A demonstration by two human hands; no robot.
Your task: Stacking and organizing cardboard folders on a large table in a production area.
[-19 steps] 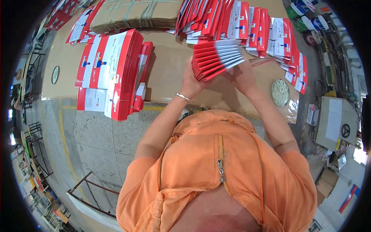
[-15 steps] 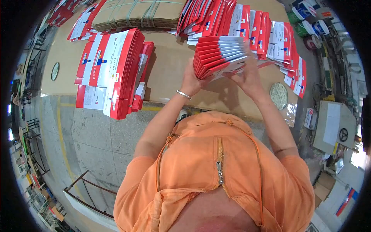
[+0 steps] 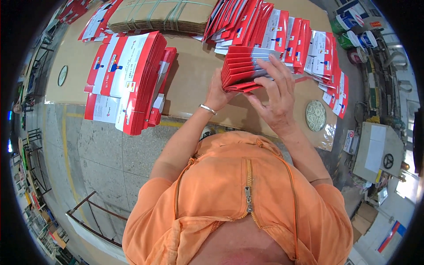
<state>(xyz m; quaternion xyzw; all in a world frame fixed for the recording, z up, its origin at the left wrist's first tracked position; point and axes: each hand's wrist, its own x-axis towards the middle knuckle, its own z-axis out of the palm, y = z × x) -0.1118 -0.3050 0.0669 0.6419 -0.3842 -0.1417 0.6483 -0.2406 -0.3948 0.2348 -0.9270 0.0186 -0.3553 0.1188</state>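
Observation:
A fanned stack of flat red-and-white printed packets (image 3: 237, 68) is held up over the near edge of the table. My left hand (image 3: 216, 95) is closed round its left end; part of that hand's fingers is hidden behind the packets. At the right end of the stack, my right hand (image 3: 278, 99) has its fingers spread and bent, the fingertips against the white ends. Its thumb lies apart from the fingers, low beside the nearest packets. On the left of the table stands a thick pile of similar packets (image 3: 132, 79), partly overhanging the near edge.
More packets (image 3: 274, 33) lie in overlapping rows along the far and right side of the brown table (image 3: 190, 66). A strapped cardboard bundle (image 3: 159, 15) lies at the back. A round patterned disc (image 3: 316, 115) is at the right; buckets (image 3: 349, 39) stand beyond. A metal frame (image 3: 95, 216) is lower left.
My right hand, blurred before, has swung up and its fingers have spread over the stack's right end. The held packets are fanned wider with darker gaps between them; my left hand keeps its hold.

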